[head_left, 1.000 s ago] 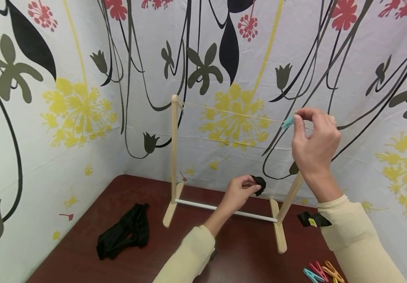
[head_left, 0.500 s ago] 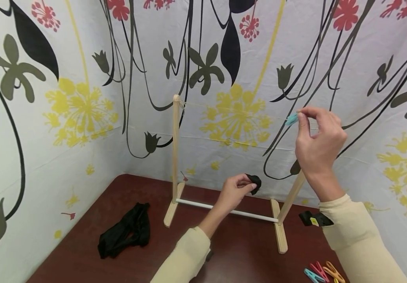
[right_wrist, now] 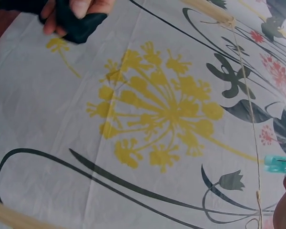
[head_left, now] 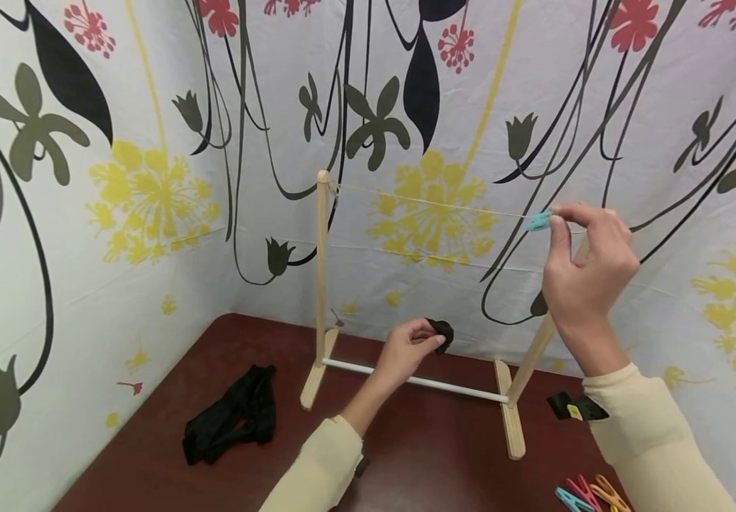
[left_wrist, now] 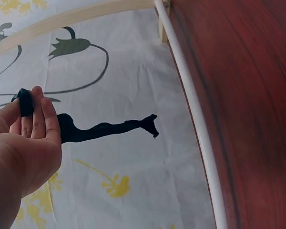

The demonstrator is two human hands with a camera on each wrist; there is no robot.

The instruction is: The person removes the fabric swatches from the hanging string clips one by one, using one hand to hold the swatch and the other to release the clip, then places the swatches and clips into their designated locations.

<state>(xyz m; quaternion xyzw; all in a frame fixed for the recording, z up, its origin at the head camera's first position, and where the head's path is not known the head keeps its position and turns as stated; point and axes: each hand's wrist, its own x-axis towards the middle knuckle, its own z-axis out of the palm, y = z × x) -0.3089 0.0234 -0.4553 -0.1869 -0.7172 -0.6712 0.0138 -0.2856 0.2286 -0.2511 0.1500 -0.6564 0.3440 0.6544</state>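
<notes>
My left hand pinches a piece of black cloth between thumb and fingers, low inside the wooden frame's opening. In the left wrist view a narrow length of this black cloth trails out past the fingers. Higher up on the right, my right hand pinches a light blue clothespin by its handle ends. The pin's tip is right at the thin string strung between the two posts; the right wrist view shows the clothespin beside the string.
A wooden post holds the string's left end. A white rod joins the frame's feet. Another black cloth lies crumpled on the dark red table. Several colored clothespins lie at front right. A patterned sheet hangs behind.
My left hand has drawn to the left with the black cloth. The right hand has shifted slightly right along the string, keeping the clothespin.
</notes>
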